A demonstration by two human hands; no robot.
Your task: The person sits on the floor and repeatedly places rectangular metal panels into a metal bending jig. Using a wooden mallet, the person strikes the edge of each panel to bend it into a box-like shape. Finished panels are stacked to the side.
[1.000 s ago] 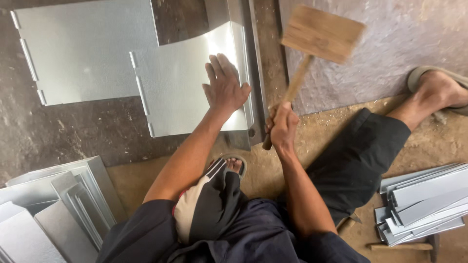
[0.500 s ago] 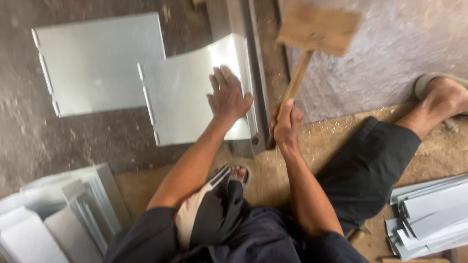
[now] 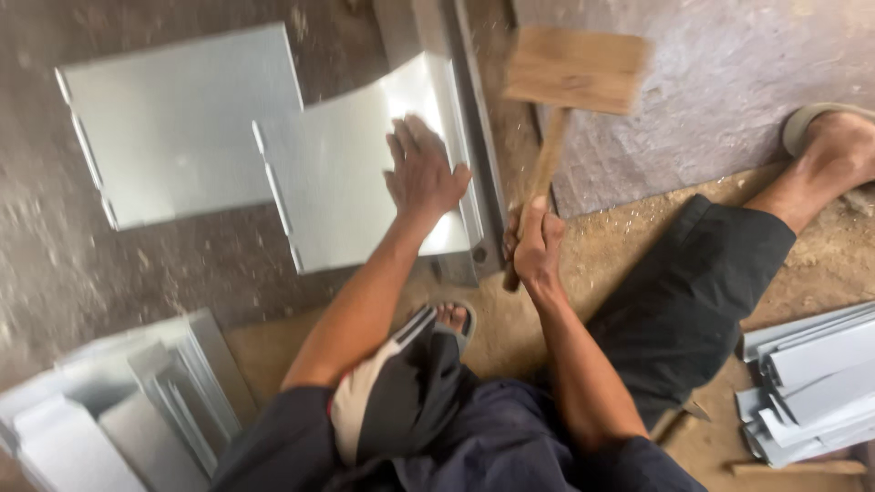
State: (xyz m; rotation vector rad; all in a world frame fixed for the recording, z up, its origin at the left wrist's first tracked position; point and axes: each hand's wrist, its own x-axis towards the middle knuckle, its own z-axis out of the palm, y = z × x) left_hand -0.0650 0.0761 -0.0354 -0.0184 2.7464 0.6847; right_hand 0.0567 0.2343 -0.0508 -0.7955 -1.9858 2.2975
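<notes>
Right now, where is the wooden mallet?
Head view, upper right: the mallet is raised in the right hand, its head above the metal rail, right of the sheet.

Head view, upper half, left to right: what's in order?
Flat metal sheet → curved metal sheet → left hand pressing on it → steel bar along the sheet's edge → right hand gripping the wooden mallet → sandalled foot.

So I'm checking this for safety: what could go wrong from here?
The left hand lies flat on the metal sheet beside the steel rail, close under the raised wooden mallet; a stray blow could hit its fingers. The right hand grips the handle low, so control may be loose.
</notes>
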